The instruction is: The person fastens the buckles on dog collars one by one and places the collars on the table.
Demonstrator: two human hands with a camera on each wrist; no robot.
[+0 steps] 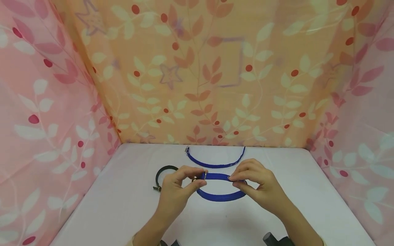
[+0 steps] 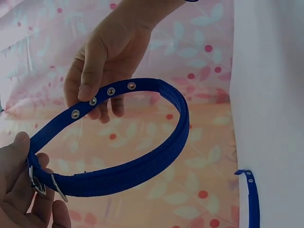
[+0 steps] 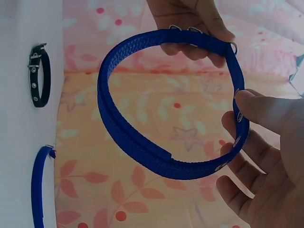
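Both hands hold a blue collar [image 1: 221, 197] looped above the table. My left hand [image 1: 176, 191] pinches its buckle end, where metal rings and the buckle [image 2: 37, 183] show in the left wrist view. My right hand [image 1: 264, 188] pinches the strap part with metal eyelets [image 2: 111, 91], thumb on one side and fingers on the other. In the right wrist view the collar [image 3: 137, 149] forms a closed loop, the strap lying against the buckle end at the left fingers; whether it passes through the buckle I cannot tell.
A second blue collar [image 1: 215, 166] lies curved on the white table [image 1: 123, 205] behind the hands. A dark collar [image 1: 157, 176] lies left of it, partly behind the left hand. Dark objects [image 1: 271, 239] show at the near edge. Patterned cloth [image 1: 197, 102] surrounds the table.
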